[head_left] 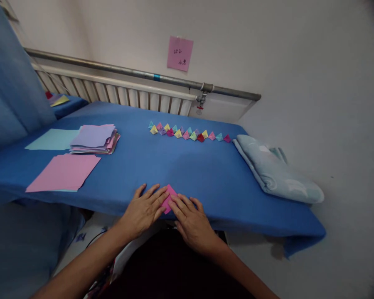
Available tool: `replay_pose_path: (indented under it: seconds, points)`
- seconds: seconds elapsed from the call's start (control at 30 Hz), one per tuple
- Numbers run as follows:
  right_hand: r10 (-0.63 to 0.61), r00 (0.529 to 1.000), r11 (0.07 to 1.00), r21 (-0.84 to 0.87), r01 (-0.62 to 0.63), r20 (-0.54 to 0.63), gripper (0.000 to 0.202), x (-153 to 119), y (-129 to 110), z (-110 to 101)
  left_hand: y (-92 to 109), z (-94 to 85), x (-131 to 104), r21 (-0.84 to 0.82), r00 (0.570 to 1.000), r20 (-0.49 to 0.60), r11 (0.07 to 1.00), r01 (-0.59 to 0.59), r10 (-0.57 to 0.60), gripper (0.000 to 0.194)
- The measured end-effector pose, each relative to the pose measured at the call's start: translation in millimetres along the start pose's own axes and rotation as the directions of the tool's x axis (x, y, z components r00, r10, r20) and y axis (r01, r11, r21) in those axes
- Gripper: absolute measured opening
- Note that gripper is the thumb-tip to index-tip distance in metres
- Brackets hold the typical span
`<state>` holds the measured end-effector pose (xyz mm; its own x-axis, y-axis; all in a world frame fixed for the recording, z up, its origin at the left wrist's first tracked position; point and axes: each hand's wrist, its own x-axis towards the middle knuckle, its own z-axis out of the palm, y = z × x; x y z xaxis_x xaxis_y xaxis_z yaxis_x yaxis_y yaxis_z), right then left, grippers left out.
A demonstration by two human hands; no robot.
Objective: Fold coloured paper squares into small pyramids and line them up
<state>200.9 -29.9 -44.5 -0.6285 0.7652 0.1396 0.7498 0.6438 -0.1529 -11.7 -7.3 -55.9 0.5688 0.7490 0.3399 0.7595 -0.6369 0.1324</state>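
A small folded piece of bright pink paper [169, 198] lies near the front edge of the blue-covered table, partly hidden under my fingers. My left hand [145, 209] lies flat with its fingers spread, the fingertips resting on the paper's left side. From the right, my right hand [191, 218] reaches in with fingers stretched out, and its fingertips press on the paper's right side. Farther back stand several small folded paper pieces [177, 133] in yellow, pink, red, green, blue and purple, set in two close rows.
Pink sheets [64, 172], light blue sheets [51, 140] and a stack of purple and pink paper [93, 136] lie at left. A folded pale green blanket [271, 170] rests at right. Behind the blue cloth [127, 162] are a radiator [124, 96] and pipe.
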Motion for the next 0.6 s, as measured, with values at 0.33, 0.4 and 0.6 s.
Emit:
replay_pose_path:
  seconds: [0.33,0.4,0.6]
  points:
    - [0.104,0.992,0.994,-0.014,-0.105,-0.073,0.056,-17.8,2.6,-3.3,0.2,5.6,0.3,0.056,1.0,-0.015,0.998,-0.002,0.003,0.049]
    - [0.132,0.987,0.99,0.054,-0.127,-0.092,0.05,-16.9,2.1,-5.0,0.8,6.2,2.5,0.017,0.999,-0.03,1.0,0.012,-0.012,0.046]
    - [0.32,0.912,0.893,0.403,-0.201,-0.255,0.038,-4.2,3.6,-17.5,-1.5,-19.9,19.4,-0.445,0.989,0.044,0.884,0.144,-0.139,0.031]
